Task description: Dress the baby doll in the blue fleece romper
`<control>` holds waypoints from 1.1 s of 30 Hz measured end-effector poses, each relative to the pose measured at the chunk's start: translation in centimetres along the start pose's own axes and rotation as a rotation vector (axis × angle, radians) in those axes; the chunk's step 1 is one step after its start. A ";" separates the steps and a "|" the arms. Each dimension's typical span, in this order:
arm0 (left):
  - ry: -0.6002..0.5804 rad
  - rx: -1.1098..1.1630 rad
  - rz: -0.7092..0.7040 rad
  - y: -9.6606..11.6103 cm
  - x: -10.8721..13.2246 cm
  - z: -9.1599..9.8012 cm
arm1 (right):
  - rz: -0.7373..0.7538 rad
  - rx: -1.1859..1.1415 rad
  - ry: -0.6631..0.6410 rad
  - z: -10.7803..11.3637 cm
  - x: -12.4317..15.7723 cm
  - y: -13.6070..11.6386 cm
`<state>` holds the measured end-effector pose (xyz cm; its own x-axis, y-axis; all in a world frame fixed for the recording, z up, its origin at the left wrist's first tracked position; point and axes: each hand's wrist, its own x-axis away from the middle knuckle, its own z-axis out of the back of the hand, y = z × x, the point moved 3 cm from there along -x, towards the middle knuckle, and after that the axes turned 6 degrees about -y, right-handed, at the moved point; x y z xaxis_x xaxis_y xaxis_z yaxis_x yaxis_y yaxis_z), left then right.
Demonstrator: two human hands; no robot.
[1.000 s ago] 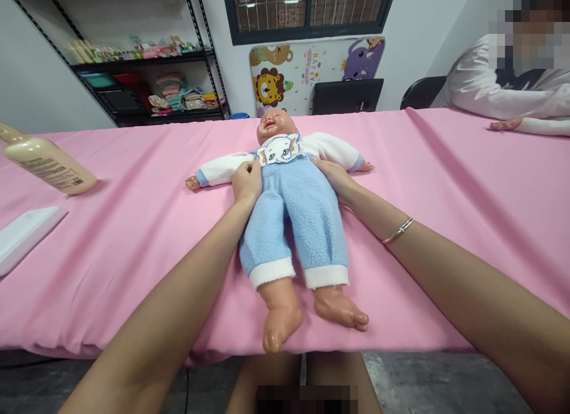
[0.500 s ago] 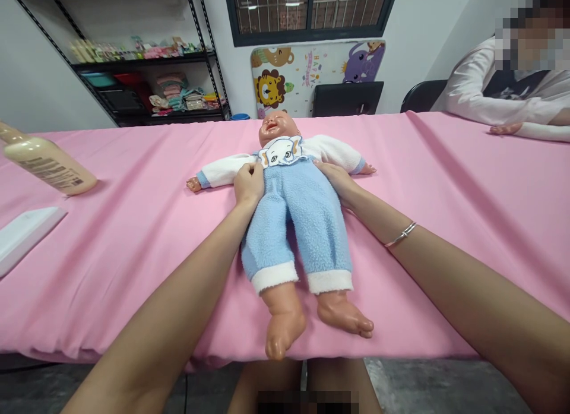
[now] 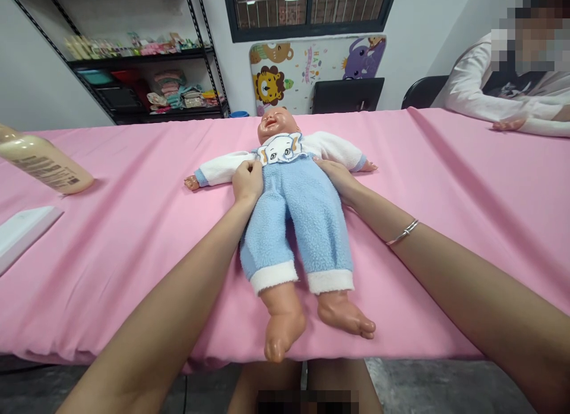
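A baby doll in light-blue fleece overalls and a white top lies on its back on the pink-covered table, head away from me, bare feet at the near edge. My left hand is curled closed on the overalls at the doll's left side, by the bib. My right hand presses against the doll's other side under its arm, fingers tucked at the fabric. A bracelet sits on my right wrist.
A beige lotion bottle lies at the far left, with a white flat pack nearer me. Another person in a white sleeve sits at the far right. Behind the table are a shelf rack, a laptop and chairs.
Both hands stay at the doll's sides; the doll has slid slightly toward me, its feet nearer the table edge. The view shifted a little.
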<state>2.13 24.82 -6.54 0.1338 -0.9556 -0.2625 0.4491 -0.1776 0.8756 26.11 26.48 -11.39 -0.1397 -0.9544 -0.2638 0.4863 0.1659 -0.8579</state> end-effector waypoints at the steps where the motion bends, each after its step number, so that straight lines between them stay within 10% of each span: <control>1: 0.000 -0.002 0.005 0.0 0.0 0.0 | -0.003 -0.020 -0.042 -0.1 0.0 0.0; 33: -0.007 -0.004 -0.010 -0.1 -0.1 0.0 | -0.023 -0.100 -0.163 0.3 1.5 -2.2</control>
<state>2.07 24.91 -6.56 0.1233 -0.9553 -0.2686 0.4540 -0.1864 0.8713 25.08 24.63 -9.76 -0.0046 -0.9845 -0.1754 0.3955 0.1593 -0.9045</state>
